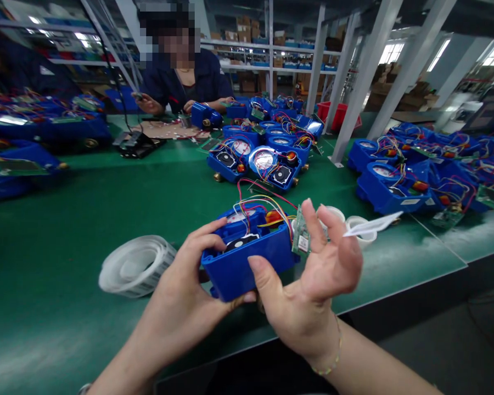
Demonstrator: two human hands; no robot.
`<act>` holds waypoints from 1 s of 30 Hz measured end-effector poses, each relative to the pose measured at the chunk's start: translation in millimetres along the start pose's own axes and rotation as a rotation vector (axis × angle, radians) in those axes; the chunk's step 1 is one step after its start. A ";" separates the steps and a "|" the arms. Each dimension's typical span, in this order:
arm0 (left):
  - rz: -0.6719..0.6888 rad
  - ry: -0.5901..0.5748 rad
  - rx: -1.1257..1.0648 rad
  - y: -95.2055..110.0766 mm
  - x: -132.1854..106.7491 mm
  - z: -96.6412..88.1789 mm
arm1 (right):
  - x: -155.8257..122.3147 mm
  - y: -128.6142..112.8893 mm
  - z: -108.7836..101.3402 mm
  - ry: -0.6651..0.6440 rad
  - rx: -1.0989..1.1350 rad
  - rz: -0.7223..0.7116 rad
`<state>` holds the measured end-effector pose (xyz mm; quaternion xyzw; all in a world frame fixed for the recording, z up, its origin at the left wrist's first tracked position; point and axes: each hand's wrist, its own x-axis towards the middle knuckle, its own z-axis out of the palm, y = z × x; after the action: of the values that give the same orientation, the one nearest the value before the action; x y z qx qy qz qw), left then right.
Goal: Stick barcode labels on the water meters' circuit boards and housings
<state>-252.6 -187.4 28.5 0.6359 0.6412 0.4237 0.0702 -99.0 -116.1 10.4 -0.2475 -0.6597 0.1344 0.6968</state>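
Observation:
A blue meter housing [247, 263] is held tilted above the table, its open top showing a round dial, a black disc-shaped part, an orange component and coloured wires. My left hand [189, 269] grips its left side, fingers over the rim and thumb beneath. My right hand [308, 274] rests its thumb against the housing's front, with the fingers raised. A thin white label [372, 224] sticks out from those fingers; how it is pinched or stuck there is partly hidden. A green circuit board [301, 233] hangs on wires beside the right fingers.
A roll of labels [136, 266] lies on the green table [66, 230] at left, and white rings [362, 227] at right. More blue housings [255, 159] stand ahead and on both sides. A co-worker [185, 82] sits opposite, near metal posts [366, 71].

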 end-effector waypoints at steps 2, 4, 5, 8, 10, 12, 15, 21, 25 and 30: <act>0.013 0.008 0.002 0.5 1.0 0.7 | -1.8 -0.1 0.3 -0.035 0.019 0.037; 0.018 -0.008 -0.001 1.6 1.9 1.2 | -1.0 0.9 -2.0 -0.053 0.049 0.079; 0.014 -0.021 -0.005 2.0 2.1 1.2 | 0.1 1.3 -3.6 -0.055 0.065 0.090; -0.020 -0.040 -0.010 1.9 1.7 0.4 | 3.5 1.6 -7.6 -0.070 0.126 0.101; -0.024 -0.028 0.000 1.1 0.6 -0.4 | 4.7 0.8 -8.0 -0.092 0.151 0.110; -0.004 -0.024 0.016 0.6 -0.7 -0.8 | 4.5 -0.3 -6.8 -0.095 0.150 0.120; 0.011 -0.034 0.017 0.4 -1.7 -0.7 | 3.0 -1.6 -5.1 -0.058 0.128 0.120; -0.006 -0.025 0.012 -0.6 -0.1 -1.1 | 5.0 -1.5 -6.7 -0.074 0.143 0.130; 0.003 -0.033 0.013 0.0 -0.2 -1.0 | 7.0 -0.6 -6.6 -0.061 0.162 0.143; -0.008 -0.026 0.013 0.7 -1.1 -1.2 | 7.6 -1.2 -8.9 -0.099 0.172 0.157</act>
<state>-252.7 -189.1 29.2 0.6390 0.6456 0.4111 0.0762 -89.7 -114.8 17.5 -0.2308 -0.6577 0.2567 0.6695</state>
